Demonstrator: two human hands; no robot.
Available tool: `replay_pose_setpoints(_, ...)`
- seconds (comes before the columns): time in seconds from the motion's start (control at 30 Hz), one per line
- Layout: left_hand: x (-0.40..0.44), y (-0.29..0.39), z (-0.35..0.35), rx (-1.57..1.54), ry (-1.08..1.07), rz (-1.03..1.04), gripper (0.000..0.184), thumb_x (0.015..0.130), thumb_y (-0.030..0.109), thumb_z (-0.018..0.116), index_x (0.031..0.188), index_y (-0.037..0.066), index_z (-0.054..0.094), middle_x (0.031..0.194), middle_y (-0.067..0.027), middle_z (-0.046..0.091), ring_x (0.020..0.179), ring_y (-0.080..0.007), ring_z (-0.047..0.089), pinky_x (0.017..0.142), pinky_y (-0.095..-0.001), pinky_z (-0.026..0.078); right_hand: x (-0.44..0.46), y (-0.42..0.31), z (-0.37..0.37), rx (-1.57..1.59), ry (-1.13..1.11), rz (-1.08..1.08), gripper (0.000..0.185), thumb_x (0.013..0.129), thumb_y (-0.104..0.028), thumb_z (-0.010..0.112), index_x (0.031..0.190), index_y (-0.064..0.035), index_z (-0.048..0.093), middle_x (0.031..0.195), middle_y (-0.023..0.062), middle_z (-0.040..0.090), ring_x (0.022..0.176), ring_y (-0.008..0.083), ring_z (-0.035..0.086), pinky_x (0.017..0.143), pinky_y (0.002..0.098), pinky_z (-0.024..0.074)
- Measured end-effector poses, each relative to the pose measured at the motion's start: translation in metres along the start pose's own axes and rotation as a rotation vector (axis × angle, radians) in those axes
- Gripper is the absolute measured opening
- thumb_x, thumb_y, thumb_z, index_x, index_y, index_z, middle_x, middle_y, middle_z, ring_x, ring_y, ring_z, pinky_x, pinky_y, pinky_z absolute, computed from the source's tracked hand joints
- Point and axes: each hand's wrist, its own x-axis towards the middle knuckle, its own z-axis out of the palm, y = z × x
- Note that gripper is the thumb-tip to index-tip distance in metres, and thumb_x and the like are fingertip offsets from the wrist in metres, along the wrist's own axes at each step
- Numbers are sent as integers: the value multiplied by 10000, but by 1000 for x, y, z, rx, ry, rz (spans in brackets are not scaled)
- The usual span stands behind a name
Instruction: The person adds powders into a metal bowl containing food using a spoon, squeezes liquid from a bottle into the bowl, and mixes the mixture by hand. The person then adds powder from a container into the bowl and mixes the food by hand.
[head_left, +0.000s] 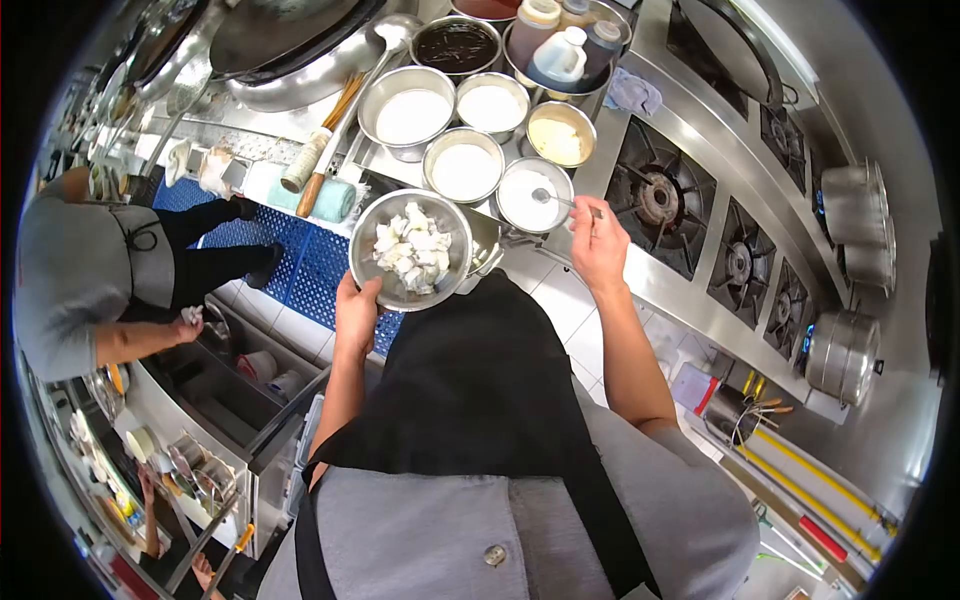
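Observation:
My left hand [356, 312] grips the rim of a round metal bowl [366, 222] that holds white, irregular chunks [413, 250]. I cannot make out what food the chunks are. In my right hand [600, 245], the fingers are closed on the handle of a spoon [541, 195]. Its tip is over or in the white powder of a small metal container [533, 226]. More metal containers stand close by: two with white contents [463, 172] [490, 108], a larger white one [412, 115] and one with pale yellow powder [559, 140].
A dark sauce pot [456, 48] and several squeeze bottles [560, 56] stand at the back. Gas burners [660, 197] line the right side. A wooden-handled ladle [311, 193] and a teal cloth [333, 200] lie left of the containers. Another person [85, 270] stands at left.

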Motion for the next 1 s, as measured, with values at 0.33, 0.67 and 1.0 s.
replay_pose_setpoints(0.33, -6, 9, 6, 11, -38, 42, 367, 917, 18, 510, 1271, -76, 519, 1105, -153, 672, 883, -179, 667, 732, -283, 549, 0, 3, 13, 69, -34, 58, 125, 977, -103, 557, 969, 5, 620, 774, 135, 668, 644, 244, 672, 591, 338, 524)
replay_pose_setpoints(0.67, -7, 6, 13, 112, -12, 31, 307, 914, 71, 536, 1202, -31, 560, 951, -78, 674, 700, -105, 608, 544, -243, 477, -2, 18, 9, 341, 60, 363, 213, 1010, -165, 534, 951, 13, 635, 707, 78, 664, 580, 99, 626, 541, 265, 509)
replay_pose_setpoints(1.0, -7, 7, 23, 145, -28, 31, 314, 901, 64, 536, 1197, -32, 573, 905, -60, 663, 649, -86, 560, 522, -243, 434, 9, 9, -19, 519, 162, 481, 260, 1029, -192, 513, 943, 20, 637, 708, 71, 650, 571, 88, 593, 523, 244, 505)
